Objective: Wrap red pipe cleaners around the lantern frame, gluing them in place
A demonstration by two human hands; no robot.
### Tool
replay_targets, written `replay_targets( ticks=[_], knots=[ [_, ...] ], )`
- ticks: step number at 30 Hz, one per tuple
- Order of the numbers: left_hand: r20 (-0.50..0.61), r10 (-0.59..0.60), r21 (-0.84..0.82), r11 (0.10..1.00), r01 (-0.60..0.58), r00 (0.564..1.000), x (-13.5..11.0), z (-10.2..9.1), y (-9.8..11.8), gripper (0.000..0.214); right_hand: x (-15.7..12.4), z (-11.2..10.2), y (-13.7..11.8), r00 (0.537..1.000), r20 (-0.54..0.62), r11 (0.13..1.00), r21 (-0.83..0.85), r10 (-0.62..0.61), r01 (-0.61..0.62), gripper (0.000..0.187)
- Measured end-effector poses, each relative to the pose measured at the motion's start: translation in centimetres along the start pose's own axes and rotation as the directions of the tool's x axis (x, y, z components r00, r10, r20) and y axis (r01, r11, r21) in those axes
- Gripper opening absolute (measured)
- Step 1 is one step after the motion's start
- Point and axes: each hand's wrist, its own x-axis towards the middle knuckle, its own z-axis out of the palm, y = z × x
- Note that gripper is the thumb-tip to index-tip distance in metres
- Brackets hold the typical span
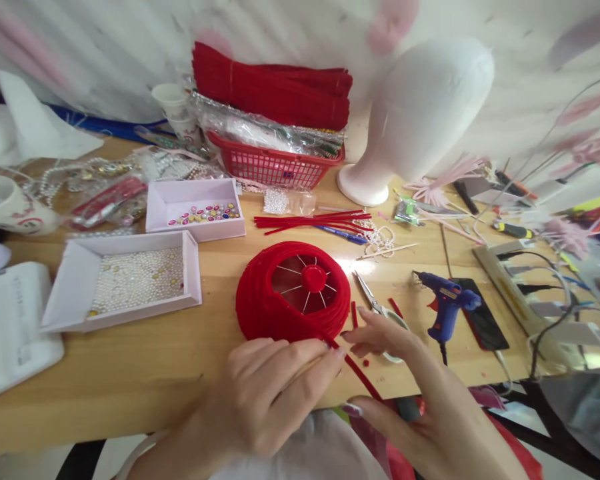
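Observation:
A red round piece wound with fuzzy stems sits on the wooden table in front of me. Thin metallic wires run out from a red disc in its open middle. Against its front edge, my left hand pinches a red chenille stem, whose loose end slants down to the right. My right hand is open beside that loose end, thumb and fingers apart. Scissors lie just beyond the right fingertips, their handles partly hidden by the hand. Short red stem offcuts lie near them.
Right of the scissors are a blue glue gun, a phone and a power strip with cables. Trays of pearls and gems stand left. Behind are red stems, a red basket and a white foam head.

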Motion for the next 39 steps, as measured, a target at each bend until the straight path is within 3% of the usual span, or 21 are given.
replay_targets(
  ticks=[3, 6, 8, 11, 16, 19, 25, 31, 39],
  knots=[
    [-0.068, -0.005, 0.038, 0.999, 0.008, 0.998, -0.7, -0.6, -0.3, 0.018, 1.1, 0.5, 0.3, 0.999, 0.049, 0.994, 0.108, -0.006, 0.001, 0.049],
    [-0.183, -0.109, 0.079, 0.989, 0.125, 0.977, -1.0, -0.8, -0.9, 0.019, 1.9, 0.1, 0.4, 0.998, 0.066, 0.997, 0.076, -0.015, 0.01, 0.041],
    [-0.197, -0.197, 0.095, 0.971, 0.219, 0.96, -0.9, -0.7, -1.4, 0.025, 2.2, -0.3, 0.4, 0.996, 0.093, 0.999, 0.046, -0.012, 0.008, 0.033],
    [-0.129, -0.254, 0.096, 0.959, 0.267, 0.958, -0.5, -0.4, -2.0, 0.029, 2.4, -0.1, 0.1, 0.995, 0.102, 0.996, 0.081, 0.017, -0.026, 0.021],
    [-0.068, -0.244, 0.073, 0.966, 0.249, 0.967, -0.7, -0.2, -2.7, 0.03, 1.9, 1.8, -0.4, 0.998, -0.034, 0.99, 0.13, 0.059, -0.054, 0.034],
    [-0.062, -0.246, 0.066, 0.966, 0.25, 0.967, -0.7, -0.2, -2.9, 0.029, 2.3, 1.9, -0.3, 0.997, -0.078, 0.997, 0.076, 0.005, 0.001, 0.033],
    [-0.061, -0.258, 0.035, 0.965, 0.26, 0.964, -0.3, -0.3, -2.9, 0.017, 4.8, 0.3, 0.1, 0.974, -0.078, 0.974, -0.105, -0.211, 0.202, 0.034],
    [-0.047, -0.249, 0.011, 0.968, 0.25, 0.967, -0.4, -0.4, -2.9, 0.016, 5.9, 0.2, 0.4, 0.968, -0.017, 0.962, -0.117, -0.249, 0.246, 0.038],
    [0.003, -0.216, 0.068, 0.974, 0.215, 0.976, -0.6, -0.3, -3.2, 0.027, 6.9, 0.4, 1.1, 0.961, 0.023, 0.961, 0.022, -0.276, 0.275, 0.039]
  ],
)
